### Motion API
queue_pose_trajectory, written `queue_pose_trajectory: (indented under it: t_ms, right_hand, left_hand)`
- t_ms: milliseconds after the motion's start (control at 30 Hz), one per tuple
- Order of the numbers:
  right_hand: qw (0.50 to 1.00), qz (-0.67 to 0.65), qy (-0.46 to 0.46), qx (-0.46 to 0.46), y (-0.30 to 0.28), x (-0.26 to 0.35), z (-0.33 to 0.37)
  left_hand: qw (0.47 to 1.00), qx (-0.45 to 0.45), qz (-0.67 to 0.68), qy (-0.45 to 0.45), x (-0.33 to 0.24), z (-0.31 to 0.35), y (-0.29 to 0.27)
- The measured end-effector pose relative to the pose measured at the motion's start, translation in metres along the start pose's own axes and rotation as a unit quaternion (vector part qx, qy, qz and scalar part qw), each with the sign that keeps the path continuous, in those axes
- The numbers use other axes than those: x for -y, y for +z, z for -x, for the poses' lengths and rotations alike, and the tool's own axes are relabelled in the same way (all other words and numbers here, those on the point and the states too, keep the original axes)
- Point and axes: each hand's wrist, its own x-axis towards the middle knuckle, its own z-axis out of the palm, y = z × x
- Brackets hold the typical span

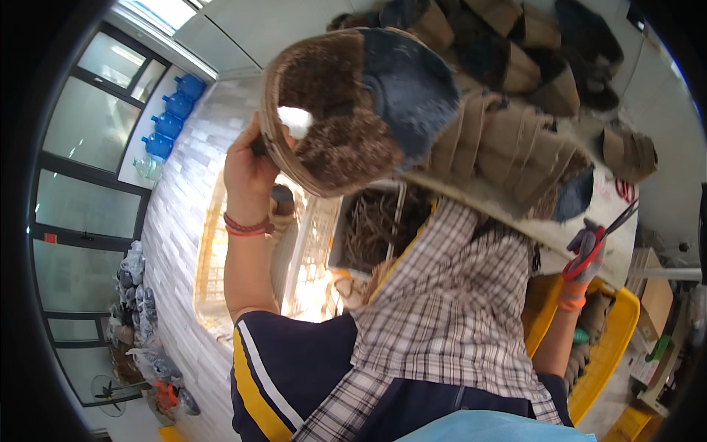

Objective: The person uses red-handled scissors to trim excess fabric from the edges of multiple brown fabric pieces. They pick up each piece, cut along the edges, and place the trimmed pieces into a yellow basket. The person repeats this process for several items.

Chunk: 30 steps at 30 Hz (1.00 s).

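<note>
Pale table [622,255], row of nested brown caps [504,155], heap of brown and dark caps [508,62] behind

Legible texts, labels, numbers, signs: none; red sticker [50,238], one, on door [81,274]; small, any print on it unreadable.

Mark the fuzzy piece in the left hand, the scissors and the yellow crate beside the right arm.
Fuzzy piece [347,138]: head view, on its brown lining.
Scissors [594,256]: head view, on the red handle.
Yellow crate [621,342]: head view, on its right wall.
</note>
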Motion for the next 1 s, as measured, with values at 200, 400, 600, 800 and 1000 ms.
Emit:
queue_pose_trajectory:
  t_ms: [200, 400, 600, 800, 1000]
  right_hand:
    - [0.932, 0.312, -0.008, 0.185, 0.053, 0.136, 0.032]
    - [0.785, 0.47, -0.143, 0.377, 0.102, 0.135, 0.034]
    - [0.686, 0.527, -0.126, 0.486, 0.134, 0.131, 0.039]
    - [0.695, 0.526, -0.162, 0.462, 0.145, 0.13, 0.045]
    - [0.683, 0.516, -0.147, 0.494, 0.157, 0.125, 0.045]
  left_hand:
    - [0.983, -0.046, 0.012, -0.175, 0.086, 0.076, -0.04]
    - [0.977, -0.033, -0.046, -0.205, 0.128, 0.092, -0.053]
    - [0.98, 0.027, -0.043, -0.193, 0.131, 0.099, -0.055]
    - [0.98, 0.059, -0.044, -0.186, 0.132, 0.101, -0.058]
    - [0.979, 0.031, -0.078, -0.184, 0.138, 0.101, -0.052]
